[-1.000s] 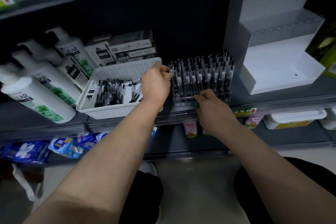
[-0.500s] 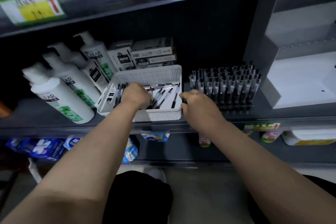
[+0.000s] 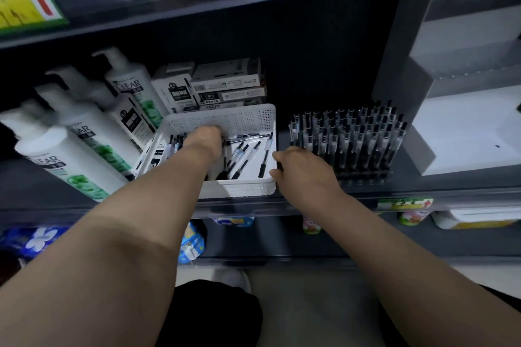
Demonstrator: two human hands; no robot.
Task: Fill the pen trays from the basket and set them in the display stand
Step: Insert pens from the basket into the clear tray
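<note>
Left arm reaches forward and down over the front rim of the white basket (image 3: pixel 225 117). Left hand (image 3: pixel 204 141) is inside it, back of hand up and wrist bent down. Its fingers point down into the loose pens (image 3: pixel 248 155) and the tips are hidden, so I can't tell whether they hold a pen.

Right arm comes in from the lower right. Right hand (image 3: pixel 306 172) sits at the basket's front right corner, in the gap between the basket and the pen tray (image 3: pixel 349 146), with the back of the hand facing the camera. Thumb side touches the basket's right wall. Fingers are curled under and out of view, so I can't tell if they grip anything.

- Basket sits on the shelf (image 3: pixel 439 187), with loose pens lying flat across its floor.
- Pen tray stands just right of the basket, packed with upright pens.
- Display stand (image 3: pixel 465 127) is further right on the same shelf, near the tray.
- Shampoo bottles (image 3: pixel 70 155) stand left of the basket, and stacked boxes (image 3: pixel 225 87) are behind it.
</note>
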